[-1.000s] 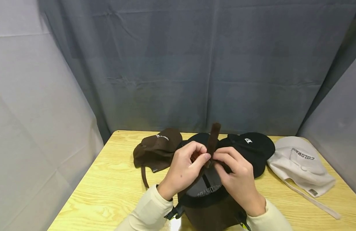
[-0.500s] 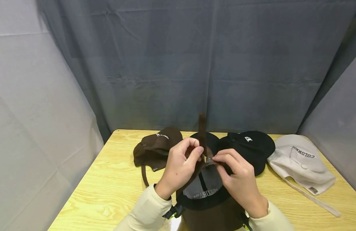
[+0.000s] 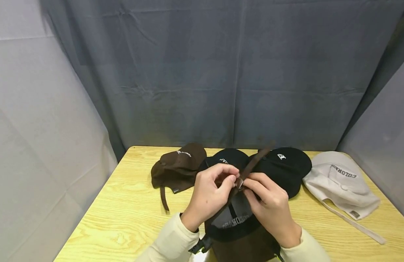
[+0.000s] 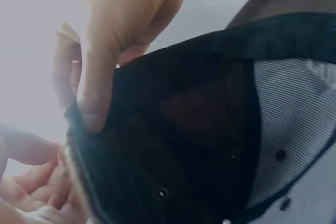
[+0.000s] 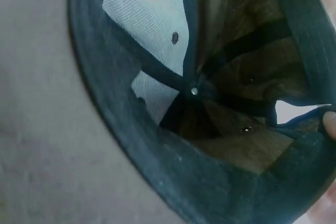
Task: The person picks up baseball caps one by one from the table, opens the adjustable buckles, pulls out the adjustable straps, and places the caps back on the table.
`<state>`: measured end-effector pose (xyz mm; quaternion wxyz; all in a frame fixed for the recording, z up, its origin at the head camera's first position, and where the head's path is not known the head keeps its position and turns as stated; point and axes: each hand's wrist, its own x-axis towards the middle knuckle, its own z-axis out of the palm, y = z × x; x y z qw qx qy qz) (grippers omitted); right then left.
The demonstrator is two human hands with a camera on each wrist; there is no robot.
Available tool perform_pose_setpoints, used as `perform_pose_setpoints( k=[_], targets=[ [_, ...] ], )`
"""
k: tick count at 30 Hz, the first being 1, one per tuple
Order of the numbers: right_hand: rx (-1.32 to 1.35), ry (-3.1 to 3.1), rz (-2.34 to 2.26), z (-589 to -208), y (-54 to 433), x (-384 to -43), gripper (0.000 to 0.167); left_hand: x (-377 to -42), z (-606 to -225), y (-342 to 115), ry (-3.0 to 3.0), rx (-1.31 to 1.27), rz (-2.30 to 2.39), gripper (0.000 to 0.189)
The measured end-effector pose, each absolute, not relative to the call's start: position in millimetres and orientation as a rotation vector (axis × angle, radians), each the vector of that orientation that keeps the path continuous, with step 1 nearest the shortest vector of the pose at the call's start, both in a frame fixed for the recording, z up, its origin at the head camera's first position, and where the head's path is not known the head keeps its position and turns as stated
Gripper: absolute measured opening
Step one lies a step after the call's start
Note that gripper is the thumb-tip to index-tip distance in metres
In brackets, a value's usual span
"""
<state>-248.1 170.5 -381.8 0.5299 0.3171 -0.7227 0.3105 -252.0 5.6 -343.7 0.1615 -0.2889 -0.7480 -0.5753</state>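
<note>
Both hands hold a brown baseball cap (image 3: 241,243) at its back, with its inside facing me and its brim toward the front edge. Lettering shows in reverse on the grey inner front panel. The left hand (image 3: 208,194) pinches the cap's back strap (image 3: 257,159), whose free end sticks up and leans right. Right beside the small metal buckle (image 3: 240,183), the right hand (image 3: 270,205) pinches the other side of the closure. In the left wrist view, a thumb (image 4: 94,111) presses on the inside of the dark sweatband (image 4: 173,61). The right wrist view looks into the crown (image 5: 236,93).
Another brown cap (image 3: 179,165) lies at the back left of the wooden table (image 3: 116,214), its strap hanging loose. Behind the hands are two black caps, one in the middle (image 3: 232,155) and one to its right (image 3: 283,171). A light cap (image 3: 341,182) lies far right.
The strap's free end stood nearly upright, tilted slightly left half a second ago, and has swung over to the right. The left hand has moved toward the buckle. The right hand has barely moved.
</note>
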Motion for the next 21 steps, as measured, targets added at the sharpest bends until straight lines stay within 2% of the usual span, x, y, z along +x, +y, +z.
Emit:
perform_pose_setpoints(
  k=[4, 7, 11, 17, 21],
  targets=[
    [0.731, -1.715, 0.740, -384, 172, -249, 0.030, -252, -350, 7, -2.136, -0.826, -1.602, 0.008],
    [0.713, -1.696, 0.735, -384, 173, -250, 0.022, -252, -354, 9, -2.114, -0.800, -1.519, 0.001],
    [0.680, -1.683, 0.731, -384, 177, -250, 0.015, -251, -359, 12, -2.069, -0.856, -1.352, 0.003],
    [0.638, -1.718, 0.721, -383, 183, -249, 0.033, -248, -367, 16, -2.054, -0.961, -1.144, 0.021],
    [0.660, -1.729, 0.705, -382, 183, -248, 0.036, -247, -368, 20, -2.031, -0.900, -1.090, 0.016]
  ],
)
